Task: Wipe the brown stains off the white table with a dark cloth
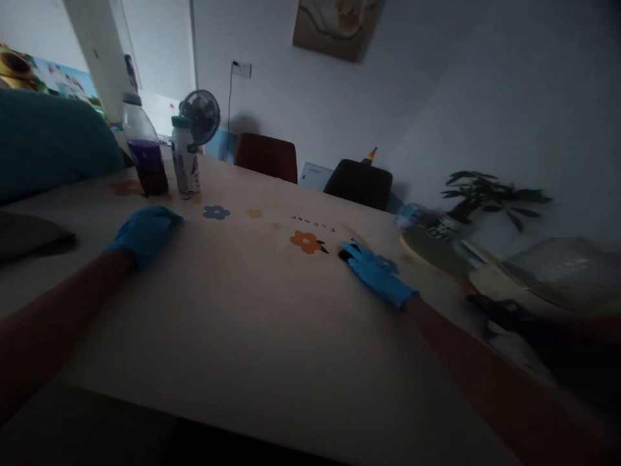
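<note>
Both of my hands wear blue gloves and rest on a pale tablecloth printed with flowers. My left hand lies flat on the cloth at the left, fingers stretched forward, holding nothing. It is a short way in front of a large bottle of purple liquid and a smaller white bottle with a green cap. My right hand lies near an orange flower print, fingers closed over a small dark object that I cannot make out.
A small desk fan stands behind the bottles. Two chairs sit at the table's far edge. At the right are a potted plant, a plate, clutter and dark items. A teal cushion is at the left.
</note>
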